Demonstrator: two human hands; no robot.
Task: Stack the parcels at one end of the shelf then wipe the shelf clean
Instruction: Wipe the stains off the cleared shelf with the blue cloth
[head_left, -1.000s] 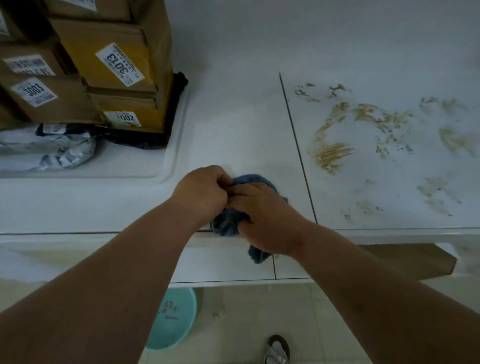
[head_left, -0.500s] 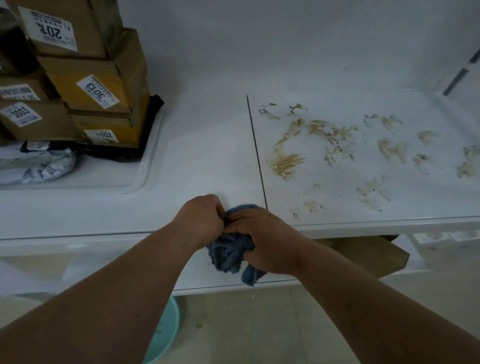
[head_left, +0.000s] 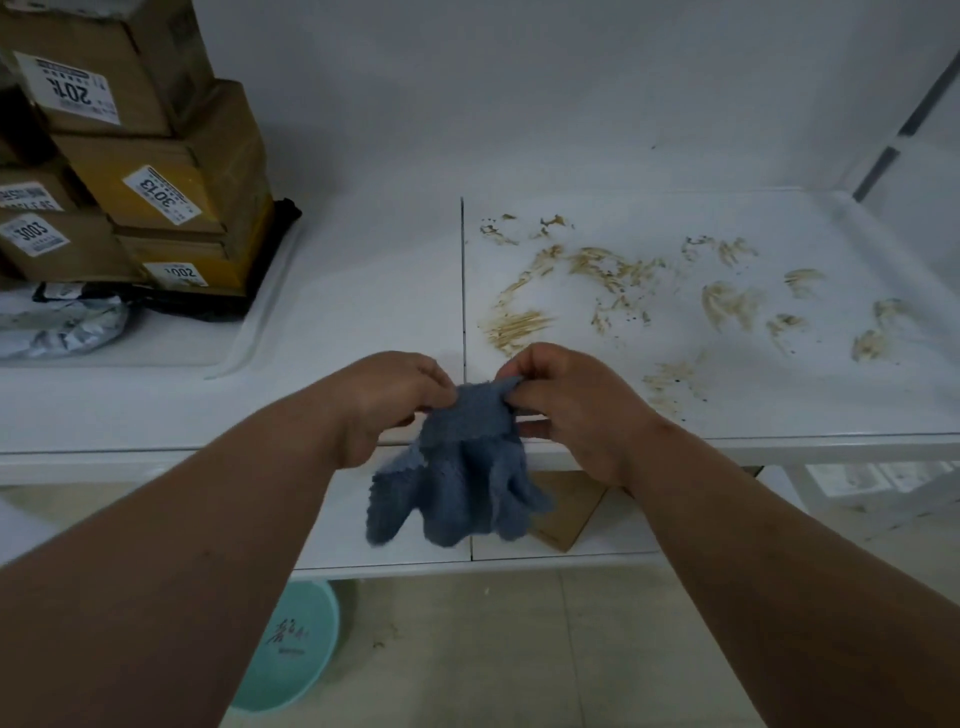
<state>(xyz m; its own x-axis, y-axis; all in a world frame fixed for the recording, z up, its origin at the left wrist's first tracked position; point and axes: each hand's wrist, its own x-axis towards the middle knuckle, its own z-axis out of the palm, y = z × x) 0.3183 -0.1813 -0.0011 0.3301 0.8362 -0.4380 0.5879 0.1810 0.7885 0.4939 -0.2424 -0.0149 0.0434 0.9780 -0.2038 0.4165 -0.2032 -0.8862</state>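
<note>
Both hands' grip hides the cloth's (head_left: 467, 467) top edge.

One head-worn view looks forward and down, close over the shelf (head_left: 363, 312)

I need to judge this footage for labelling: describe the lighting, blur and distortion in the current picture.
Head view: dim, even light with soft shadow behind the boxes; wide-angle bending curves the shelf edges and stretches the forearms; the brown stains read clearly; both hands and the blue cloth look slightly soft.
</note>
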